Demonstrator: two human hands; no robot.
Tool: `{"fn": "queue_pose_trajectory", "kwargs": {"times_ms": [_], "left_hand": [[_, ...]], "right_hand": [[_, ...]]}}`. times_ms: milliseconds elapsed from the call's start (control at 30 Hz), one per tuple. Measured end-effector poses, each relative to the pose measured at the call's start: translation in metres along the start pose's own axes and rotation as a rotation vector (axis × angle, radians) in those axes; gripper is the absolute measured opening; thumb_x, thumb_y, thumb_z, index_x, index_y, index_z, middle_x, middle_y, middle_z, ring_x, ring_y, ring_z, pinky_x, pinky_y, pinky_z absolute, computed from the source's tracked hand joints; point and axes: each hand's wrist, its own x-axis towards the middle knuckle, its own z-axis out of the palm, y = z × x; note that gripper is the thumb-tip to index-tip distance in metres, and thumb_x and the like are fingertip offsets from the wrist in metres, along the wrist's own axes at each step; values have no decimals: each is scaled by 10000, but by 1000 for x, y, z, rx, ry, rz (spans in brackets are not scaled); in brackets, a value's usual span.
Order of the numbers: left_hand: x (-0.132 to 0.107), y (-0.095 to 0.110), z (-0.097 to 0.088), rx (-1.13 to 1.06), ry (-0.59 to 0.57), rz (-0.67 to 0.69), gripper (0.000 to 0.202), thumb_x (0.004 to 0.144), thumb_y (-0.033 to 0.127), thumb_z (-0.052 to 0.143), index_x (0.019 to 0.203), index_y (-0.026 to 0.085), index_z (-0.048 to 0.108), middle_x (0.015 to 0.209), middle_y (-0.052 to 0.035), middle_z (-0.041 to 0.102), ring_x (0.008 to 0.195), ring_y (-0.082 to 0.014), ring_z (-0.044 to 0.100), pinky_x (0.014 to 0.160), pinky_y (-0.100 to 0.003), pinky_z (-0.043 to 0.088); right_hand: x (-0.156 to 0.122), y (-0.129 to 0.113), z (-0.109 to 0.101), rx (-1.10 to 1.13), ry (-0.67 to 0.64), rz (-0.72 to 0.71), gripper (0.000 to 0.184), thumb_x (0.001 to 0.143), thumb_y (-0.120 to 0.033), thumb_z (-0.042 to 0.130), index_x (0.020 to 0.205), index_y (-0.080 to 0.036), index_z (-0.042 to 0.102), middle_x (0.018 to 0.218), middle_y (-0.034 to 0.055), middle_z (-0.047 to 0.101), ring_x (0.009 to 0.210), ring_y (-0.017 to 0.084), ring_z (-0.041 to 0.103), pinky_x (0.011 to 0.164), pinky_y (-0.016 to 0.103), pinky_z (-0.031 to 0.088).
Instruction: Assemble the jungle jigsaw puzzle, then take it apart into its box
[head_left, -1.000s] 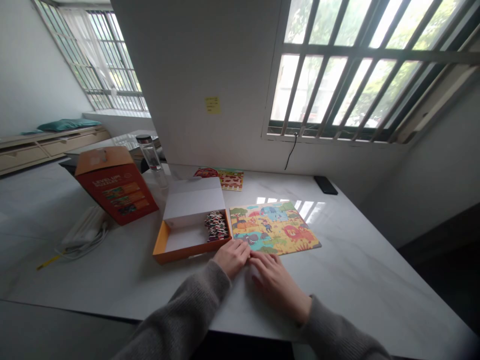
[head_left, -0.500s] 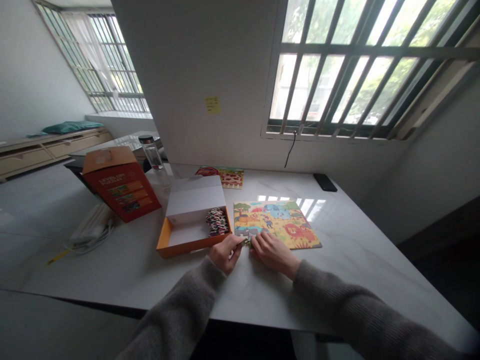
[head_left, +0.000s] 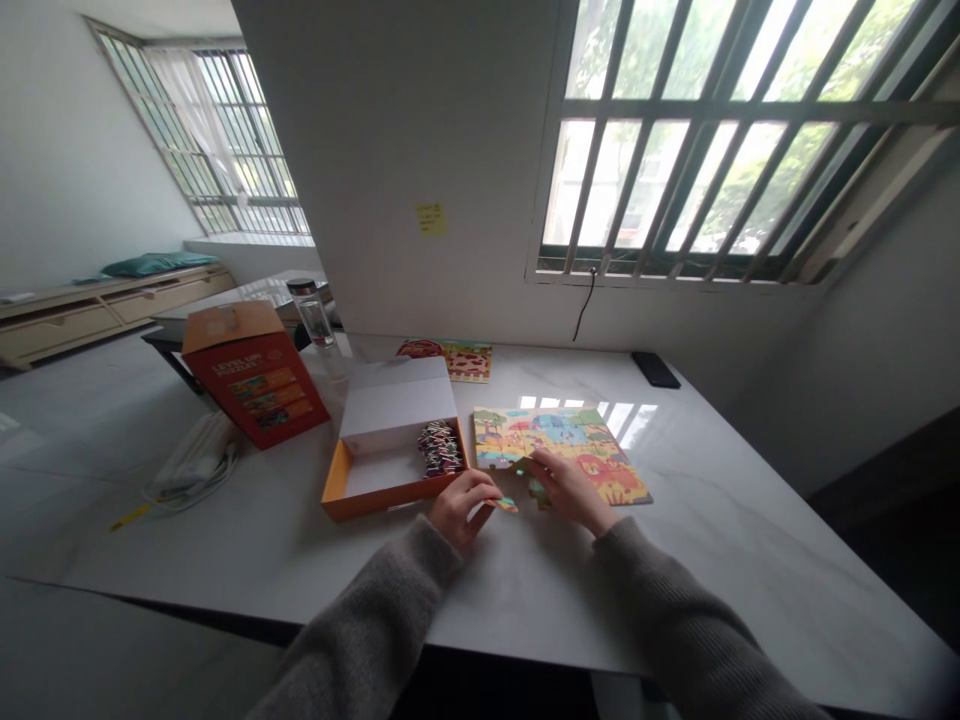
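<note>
A jigsaw puzzle point(head_left: 600, 445) with colourful animals lies on the white table, its lower left corner broken up. My left hand point(head_left: 463, 508) is closed on a small puzzle piece point(head_left: 505, 504), held just left of that corner. Over the puzzle's lower left part, my right hand point(head_left: 566, 487) pinches another puzzle piece point(head_left: 519, 466) at its fingertips. Beneath the right hand a greenish loose piece point(head_left: 538, 494) shows, partly covered by the fingers.
Left of the puzzle stands an open orange box point(head_left: 375, 503) with a striped bundle point(head_left: 441, 448) inside. Further left are a red carton point(head_left: 259, 385), a power strip point(head_left: 196, 455) and a glass bottle point(head_left: 315, 318). Behind lie another puzzle point(head_left: 469, 361) and a phone point(head_left: 655, 369).
My hands have moved apart. The left now shows a piece near the table; the right has shifted right and up, with a piece at its fingertips. The view has tilted slightly.
</note>
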Motion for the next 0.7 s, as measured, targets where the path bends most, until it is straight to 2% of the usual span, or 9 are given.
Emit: {"fn": "queue_pose_trajectory", "kwargs": {"times_ms": [67,167,233,367,467,600,700], "left_hand": [[-1,-1,2,-8,-44,-31,142,958,182,511,990,168,648,1051,-121,678,981,-220,663,853,-349,547],[-4,-3,5,-32,-71,-108,151,976,188,475,1018,168,619,1113,-124,693,940,-206,680,779,-314,559],[-4,-4,5,-38,-67,-109,156,979,192,466,1012,168,617,1072,-116,690,901,-193,675,714,-280,552],[-4,-4,3,23,-63,-64,166,973,209,487,980,168,647,1017,-109,651,874,-182,663,690,-258,549],[-3,-5,2,40,-67,-68,177,975,221,495,1002,177,664,1035,-108,639,856,-176,664,704,-266,561],[-2,-6,2,3,-11,-53,213,986,219,473,1069,171,663,1035,-119,636,932,-200,663,767,-300,576],[-3,-6,5,-57,21,-75,194,989,243,478,1021,158,650,956,-103,651,838,-183,675,716,-290,584]], "right_hand": [[-1,-9,0,-111,-57,-110,126,979,-224,503,893,-207,592,856,39,643,848,193,578,749,287,449],[-3,-21,3,-250,-118,-223,72,929,-136,552,914,-205,567,925,63,645,933,214,559,792,300,442],[-4,-24,5,-303,-124,-208,86,934,-116,520,934,-198,548,927,72,645,892,210,561,762,293,434],[-7,-23,7,-295,-110,-110,102,989,-165,429,977,-186,527,840,60,640,759,191,572,681,280,408],[-9,-23,7,-153,-23,-36,121,1008,-244,433,1018,-197,544,843,51,653,738,192,591,657,281,411],[-13,-34,5,259,178,36,208,1024,-312,407,1116,-221,569,859,27,628,670,152,576,653,278,462],[-19,-49,5,469,152,34,287,1024,-278,345,1147,-217,598,843,16,553,658,142,545,637,278,491]]}}
